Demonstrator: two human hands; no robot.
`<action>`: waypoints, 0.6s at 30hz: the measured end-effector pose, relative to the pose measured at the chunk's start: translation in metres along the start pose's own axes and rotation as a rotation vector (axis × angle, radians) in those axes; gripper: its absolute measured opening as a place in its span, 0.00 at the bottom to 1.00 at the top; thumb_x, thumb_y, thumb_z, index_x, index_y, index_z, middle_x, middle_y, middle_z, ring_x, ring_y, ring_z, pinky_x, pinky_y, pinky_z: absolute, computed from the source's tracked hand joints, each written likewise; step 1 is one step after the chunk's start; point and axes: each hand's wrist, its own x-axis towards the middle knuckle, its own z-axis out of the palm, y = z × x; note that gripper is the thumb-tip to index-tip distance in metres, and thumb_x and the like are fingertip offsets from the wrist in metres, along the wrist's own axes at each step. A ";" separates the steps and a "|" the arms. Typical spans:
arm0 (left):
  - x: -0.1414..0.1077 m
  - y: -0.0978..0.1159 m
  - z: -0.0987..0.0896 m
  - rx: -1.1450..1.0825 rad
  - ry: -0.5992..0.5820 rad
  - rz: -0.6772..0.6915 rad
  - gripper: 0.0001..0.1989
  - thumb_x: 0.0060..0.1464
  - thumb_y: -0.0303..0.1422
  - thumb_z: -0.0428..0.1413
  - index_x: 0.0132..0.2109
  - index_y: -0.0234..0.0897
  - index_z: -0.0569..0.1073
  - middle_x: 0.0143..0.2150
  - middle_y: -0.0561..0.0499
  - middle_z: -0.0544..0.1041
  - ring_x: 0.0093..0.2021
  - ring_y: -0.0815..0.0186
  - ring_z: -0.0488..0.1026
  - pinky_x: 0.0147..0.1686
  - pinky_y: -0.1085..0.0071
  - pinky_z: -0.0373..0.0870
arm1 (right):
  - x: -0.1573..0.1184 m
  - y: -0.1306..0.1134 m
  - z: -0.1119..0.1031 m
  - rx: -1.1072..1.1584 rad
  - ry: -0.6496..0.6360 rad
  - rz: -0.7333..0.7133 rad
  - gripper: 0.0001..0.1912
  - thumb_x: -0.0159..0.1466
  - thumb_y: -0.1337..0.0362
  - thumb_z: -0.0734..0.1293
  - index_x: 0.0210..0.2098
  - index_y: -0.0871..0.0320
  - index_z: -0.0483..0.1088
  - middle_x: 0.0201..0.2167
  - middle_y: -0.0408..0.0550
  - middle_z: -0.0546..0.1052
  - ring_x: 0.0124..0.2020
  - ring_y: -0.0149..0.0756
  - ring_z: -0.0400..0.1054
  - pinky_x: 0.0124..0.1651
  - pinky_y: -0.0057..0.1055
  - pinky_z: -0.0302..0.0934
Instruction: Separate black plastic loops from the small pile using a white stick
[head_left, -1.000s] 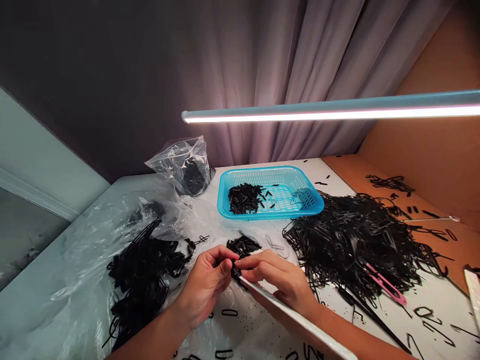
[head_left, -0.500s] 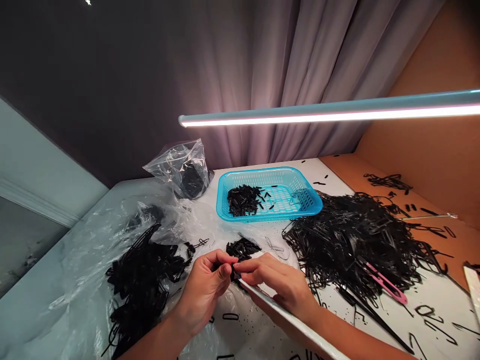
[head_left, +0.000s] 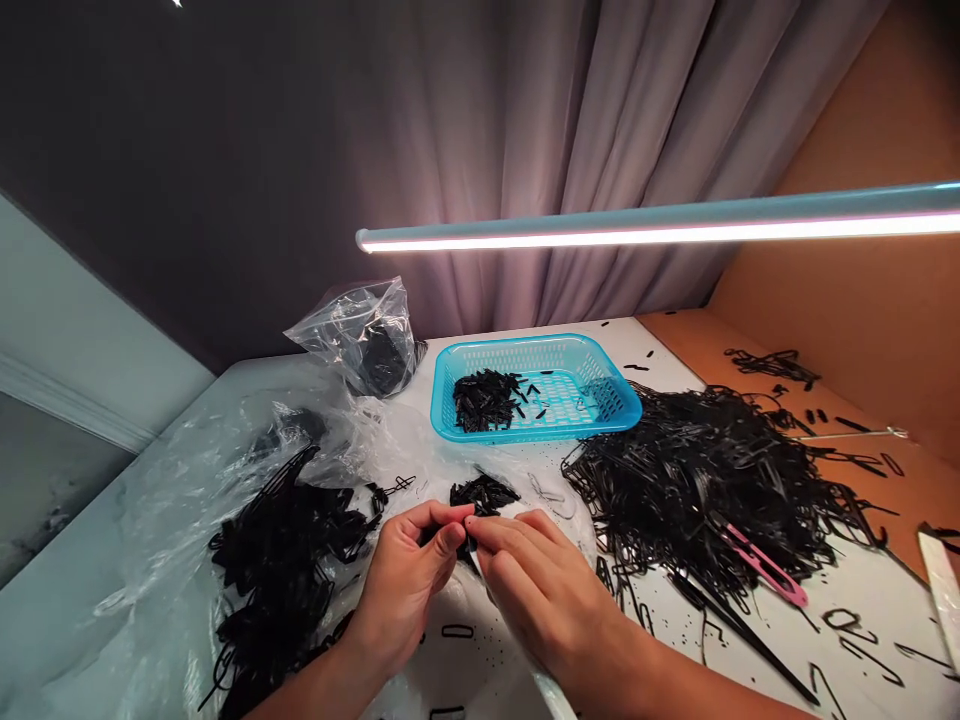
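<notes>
My left hand (head_left: 412,575) is closed in a pinch around a small black piece, mostly hidden by the fingers. Fingertips of my right hand (head_left: 536,580) meet it there, and that hand is wrapped round a long white stick (head_left: 553,692) that runs down toward the bottom edge. Just beyond the fingertips lies a small pile of short black pieces (head_left: 484,492). A black tangled heap (head_left: 281,570) is left of my left hand, on clear plastic. Right of my right hand spreads a larger heap of black loops (head_left: 705,470).
A blue basket (head_left: 536,435) with short black pieces stands behind the hands. A clear bag (head_left: 375,340) of black material is at the back left. A pink-handled tool (head_left: 772,575) lies on the right heap. A lit tube lamp (head_left: 637,232) hangs above.
My right hand has turned and shifted slightly left, its back now covering more of the white stick. The stick's lower end has swung left. My left hand has barely moved.
</notes>
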 end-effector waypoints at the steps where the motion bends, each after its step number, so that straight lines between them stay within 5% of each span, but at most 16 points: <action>1: -0.001 0.001 0.002 -0.001 0.006 -0.004 0.16 0.41 0.34 0.68 0.39 0.33 0.78 0.30 0.52 0.72 0.26 0.77 0.63 0.26 0.81 0.58 | 0.000 0.000 0.000 -0.022 -0.007 0.003 0.06 0.66 0.76 0.58 0.37 0.67 0.66 0.47 0.63 0.73 0.47 0.44 0.67 0.45 0.41 0.60; 6: -0.006 0.007 0.007 -0.032 0.010 -0.062 0.14 0.40 0.30 0.68 0.37 0.34 0.78 0.31 0.52 0.73 0.27 0.78 0.65 0.28 0.83 0.61 | -0.001 0.002 0.004 0.014 0.053 0.036 0.06 0.66 0.77 0.58 0.38 0.65 0.66 0.45 0.59 0.74 0.42 0.41 0.68 0.42 0.39 0.59; 12: -0.002 0.007 -0.001 -0.100 -0.035 -0.058 0.13 0.38 0.30 0.69 0.34 0.33 0.77 0.30 0.50 0.76 0.28 0.76 0.69 0.28 0.84 0.61 | -0.002 0.006 0.001 0.366 0.171 0.299 0.08 0.64 0.72 0.64 0.42 0.56 0.69 0.42 0.44 0.77 0.37 0.30 0.71 0.41 0.28 0.62; 18: 0.002 0.006 -0.003 -0.076 -0.021 -0.028 0.12 0.37 0.30 0.70 0.32 0.33 0.78 0.24 0.56 0.70 0.22 0.81 0.62 0.24 0.85 0.57 | -0.003 0.013 0.003 0.392 0.178 0.139 0.05 0.63 0.72 0.64 0.38 0.59 0.69 0.45 0.48 0.77 0.36 0.32 0.72 0.38 0.29 0.63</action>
